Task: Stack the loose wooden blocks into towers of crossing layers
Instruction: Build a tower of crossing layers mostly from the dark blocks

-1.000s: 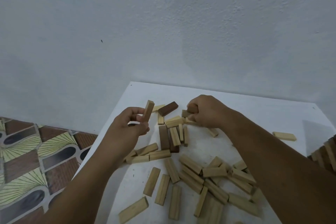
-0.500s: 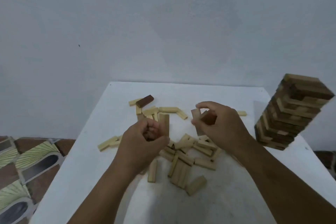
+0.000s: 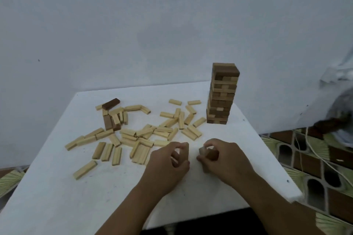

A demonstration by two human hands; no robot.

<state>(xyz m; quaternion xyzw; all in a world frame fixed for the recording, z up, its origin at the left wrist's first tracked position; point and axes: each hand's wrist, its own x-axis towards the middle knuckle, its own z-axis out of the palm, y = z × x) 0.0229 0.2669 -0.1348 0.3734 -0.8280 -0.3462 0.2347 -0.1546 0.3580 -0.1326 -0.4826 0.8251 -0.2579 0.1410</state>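
Near table (image 3: pixel 57 187) edge — right hand (image 3: pixel 227 160) gripping brown blocks (image 3: pixel 209 155)

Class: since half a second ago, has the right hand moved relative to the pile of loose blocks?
Yes. The right hand, gripping brown blocks, has drawn back toward the person, off the loose blocks onto bare table.

Pale and dark-brown blocks (image 3: pixel 141 135), a mixed-brown tower (image 3: pixel 222 93), white table (image 3: pixel 57 196), seemingly green-brown patterned floor (image 3: pixel 315 158).
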